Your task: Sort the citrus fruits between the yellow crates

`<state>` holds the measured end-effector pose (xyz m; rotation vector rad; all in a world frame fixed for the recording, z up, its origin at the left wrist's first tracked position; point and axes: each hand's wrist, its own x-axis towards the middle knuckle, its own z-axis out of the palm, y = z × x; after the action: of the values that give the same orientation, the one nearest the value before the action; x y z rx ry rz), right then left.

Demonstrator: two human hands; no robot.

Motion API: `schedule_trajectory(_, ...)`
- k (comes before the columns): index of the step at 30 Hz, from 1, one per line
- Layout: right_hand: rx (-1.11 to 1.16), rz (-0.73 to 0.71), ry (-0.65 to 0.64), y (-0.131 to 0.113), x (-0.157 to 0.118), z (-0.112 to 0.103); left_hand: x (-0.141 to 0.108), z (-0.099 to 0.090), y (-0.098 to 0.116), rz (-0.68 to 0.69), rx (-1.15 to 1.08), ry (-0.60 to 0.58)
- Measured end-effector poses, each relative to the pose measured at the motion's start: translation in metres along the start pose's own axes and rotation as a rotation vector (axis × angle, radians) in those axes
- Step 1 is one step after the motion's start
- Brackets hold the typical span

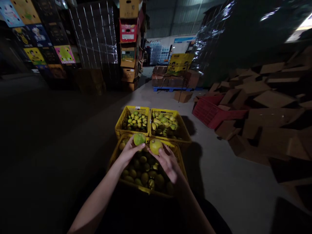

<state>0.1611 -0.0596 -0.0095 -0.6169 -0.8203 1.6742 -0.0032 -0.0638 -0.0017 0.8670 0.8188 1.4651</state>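
My left hand (129,150) is closed around a round green fruit (139,139) with a paler patch on its side. Beside it, my right hand (168,161) grips a yellow-green fruit (155,147) with a small round mark near its top. I cannot tell the exact kind of fruit. Both hands are above the near yellow crate (181,162), which holds many dark green and yellowish fruits (143,169). Behind it stand two more yellow crates: the left crate (118,127) holds rounder yellow-green fruits, and the right crate (186,131) holds longer ones.
Flattened and open cardboard boxes (273,130) lie heaped on the right beside a red crate (209,110). A tall carton stack (129,55) rises behind. Boxes sit on a blue pallet (170,88) further back. Wrapped stacks (95,39) stand left. The grey floor (214,182) is dimly lit.
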Motion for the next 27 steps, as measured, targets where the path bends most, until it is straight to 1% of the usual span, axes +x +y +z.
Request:
schedule_trajectory(4, -0.077, -0.043, 0.002, -0.003, -0.005, 0.002, -0.002, -0.001, 0.002, 0.268, 0.262, -0.072)
schedule_trajectory(6, -0.067, -0.05, 0.022, -0.003, -0.004, 0.001, -0.001, -0.002, 0.004, 0.343, 0.362, -0.106)
schedule_trajectory(7, -0.052, -0.047, 0.032, -0.002, -0.004, 0.0, -0.001, -0.003, 0.004, 0.348, 0.385, -0.12)
schedule_trajectory(10, 0.0, -0.003, 0.07, 0.0, -0.003, -0.001, -0.003, -0.003, 0.006, 0.255, 0.328, -0.132)
schedule_trajectory(14, 0.037, 0.127, 0.092, -0.002, 0.002, 0.005, -0.004, -0.001, 0.006, 0.115, 0.097, -0.081)
schedule_trajectory(16, 0.049, 0.167, 0.108, -0.004, 0.005, 0.01, -0.004, -0.001, 0.005, 0.026, -0.038, -0.069)
schedule_trajectory(20, 0.067, 0.187, 0.145, -0.005, 0.008, 0.012, -0.002, -0.001, 0.005, -0.145, -0.25, -0.096)
schedule_trajectory(24, 0.107, 0.196, 0.154, -0.002, 0.008, 0.005, -0.002, 0.0, 0.008, -0.287, -0.429, -0.095)
schedule_trajectory(27, 0.151, 0.206, 0.168, -0.001, 0.009, 0.001, -0.002, 0.0, 0.008, -0.363, -0.506, -0.084)
